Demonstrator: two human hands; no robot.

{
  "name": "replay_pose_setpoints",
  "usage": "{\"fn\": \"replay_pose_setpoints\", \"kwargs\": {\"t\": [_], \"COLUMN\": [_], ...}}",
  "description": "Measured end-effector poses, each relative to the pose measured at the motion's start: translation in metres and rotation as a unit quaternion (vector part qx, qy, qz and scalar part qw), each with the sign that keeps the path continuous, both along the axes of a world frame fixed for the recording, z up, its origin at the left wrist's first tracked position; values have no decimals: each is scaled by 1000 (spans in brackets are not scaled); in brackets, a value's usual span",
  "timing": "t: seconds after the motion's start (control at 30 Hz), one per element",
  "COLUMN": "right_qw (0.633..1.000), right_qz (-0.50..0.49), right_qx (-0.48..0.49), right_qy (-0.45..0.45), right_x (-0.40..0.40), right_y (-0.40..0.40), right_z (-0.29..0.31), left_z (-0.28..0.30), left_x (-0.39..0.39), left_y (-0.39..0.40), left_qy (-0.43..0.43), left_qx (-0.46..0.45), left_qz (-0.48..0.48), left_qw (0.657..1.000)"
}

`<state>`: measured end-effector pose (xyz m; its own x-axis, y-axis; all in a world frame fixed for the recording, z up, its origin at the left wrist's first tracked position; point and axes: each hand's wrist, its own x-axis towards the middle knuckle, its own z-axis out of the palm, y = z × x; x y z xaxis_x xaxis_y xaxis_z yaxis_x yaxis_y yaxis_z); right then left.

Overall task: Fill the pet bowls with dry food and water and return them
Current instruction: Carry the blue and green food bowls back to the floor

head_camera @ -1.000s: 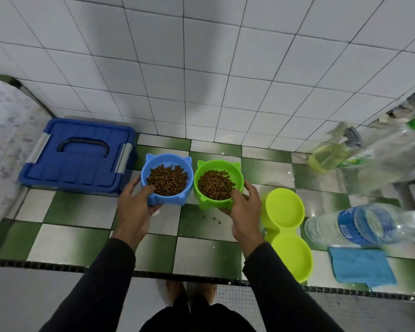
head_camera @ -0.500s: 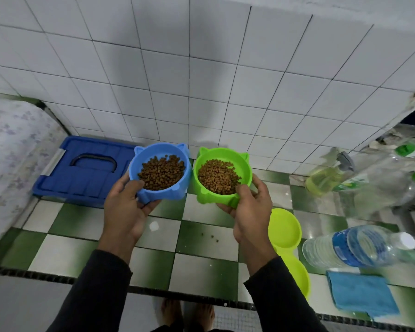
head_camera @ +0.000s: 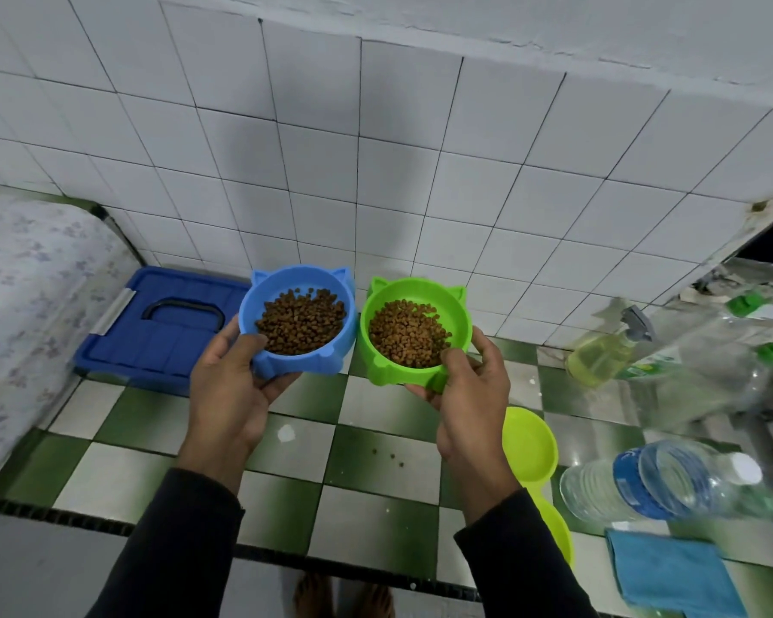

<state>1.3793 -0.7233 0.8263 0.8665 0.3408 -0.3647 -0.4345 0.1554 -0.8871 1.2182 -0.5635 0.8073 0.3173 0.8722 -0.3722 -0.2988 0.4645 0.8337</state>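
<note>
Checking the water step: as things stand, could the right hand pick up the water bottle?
Probably not yet: the right hand grips the green bowl of kibble. The water bottle lies uncovered on that side.

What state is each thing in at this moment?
blue cat-ear bowl: filled with kibble, held up by left hand
green cat-ear bowl: filled with kibble, held up by right hand
lime double bowl: empty, on counter
blue storage box: lid closed
water bottle: capped, lying on its side
spray bottle: partly full of yellow liquid
blue cloth: folded flat
</note>
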Motion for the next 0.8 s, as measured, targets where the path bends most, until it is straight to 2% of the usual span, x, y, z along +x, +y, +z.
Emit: {"fn": "replay_pose_setpoints", "kwargs": {"t": [0.4, 0.8], "right_qw": [998, 977], "right_qz": [63, 209], "right_qx": [1, 19], "right_qy": [-27, -44], "right_x": [-16, -111], "right_y": [18, 100], "right_z": [13, 31], "left_z": [14, 25], "left_x": [-39, -165], "left_y": [-3, 22], "left_qy": [-15, -21], "left_qx": [9, 12], "left_qz": [58, 215], "left_qw": [998, 976]}}
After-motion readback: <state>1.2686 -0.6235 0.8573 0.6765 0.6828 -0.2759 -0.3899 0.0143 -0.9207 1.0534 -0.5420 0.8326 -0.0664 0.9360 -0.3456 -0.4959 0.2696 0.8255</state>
